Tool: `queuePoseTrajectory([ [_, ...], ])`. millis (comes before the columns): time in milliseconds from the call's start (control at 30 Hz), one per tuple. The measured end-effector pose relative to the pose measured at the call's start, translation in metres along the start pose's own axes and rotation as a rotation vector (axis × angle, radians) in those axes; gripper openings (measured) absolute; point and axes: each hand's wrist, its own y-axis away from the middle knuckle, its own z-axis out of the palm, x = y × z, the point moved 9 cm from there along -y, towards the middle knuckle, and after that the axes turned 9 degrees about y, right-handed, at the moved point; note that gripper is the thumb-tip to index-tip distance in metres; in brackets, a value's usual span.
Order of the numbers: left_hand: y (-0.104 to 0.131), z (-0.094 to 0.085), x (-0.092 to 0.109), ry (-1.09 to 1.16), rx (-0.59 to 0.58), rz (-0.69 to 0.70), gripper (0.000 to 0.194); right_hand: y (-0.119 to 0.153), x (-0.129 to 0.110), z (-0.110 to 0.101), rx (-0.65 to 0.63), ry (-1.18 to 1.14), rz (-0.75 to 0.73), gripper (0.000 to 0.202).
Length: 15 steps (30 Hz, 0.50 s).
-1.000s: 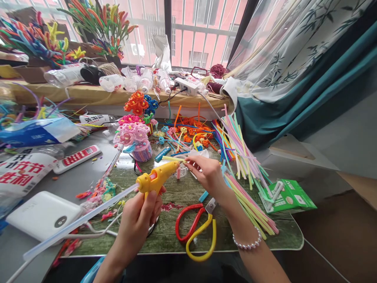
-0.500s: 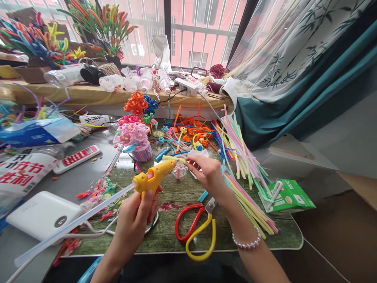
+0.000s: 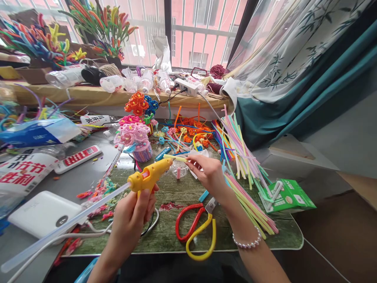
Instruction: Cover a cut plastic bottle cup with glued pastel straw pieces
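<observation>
My left hand [image 3: 135, 212] is wrapped round the handle of a yellow glue gun [image 3: 151, 173], with a long translucent glue stick [image 3: 70, 224] coming out of its back. The gun's nozzle is close beside a pale yellow pipe cleaner [image 3: 174, 157]; whether they touch I cannot tell. Thumb and fingers of my right hand [image 3: 206, 173] pinch the right end of that pipe cleaner. Under it lies a small clear dish [image 3: 180, 171] with a short pink piece. Scissors [image 3: 196, 232] with red and yellow handles rest below my right hand.
Pipe cleaner bundles [image 3: 250, 196] lie right, beside a green packet [image 3: 290, 195]. Pink flowers in a striped pot [image 3: 142, 151] stand behind the gun. Left are a white power bank [image 3: 44, 214], a cable and a red-and-white remote [image 3: 78, 159]. Bottles and a power strip [image 3: 187, 86] line the sill.
My left hand and the glue gun have moved slightly left, drawing the nozzle back along the pipe cleaner. My right hand has hardly moved and keeps its pinch.
</observation>
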Motion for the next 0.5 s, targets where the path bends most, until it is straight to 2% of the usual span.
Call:
queuePoseTrajectory([
  [500, -0.0016, -0.0057, 0.0041, -0.032, 0.049, 0.002, 0.037, -0.0003, -0.0005, -0.0045, 0.026, 0.011, 0.007, 0.016],
])
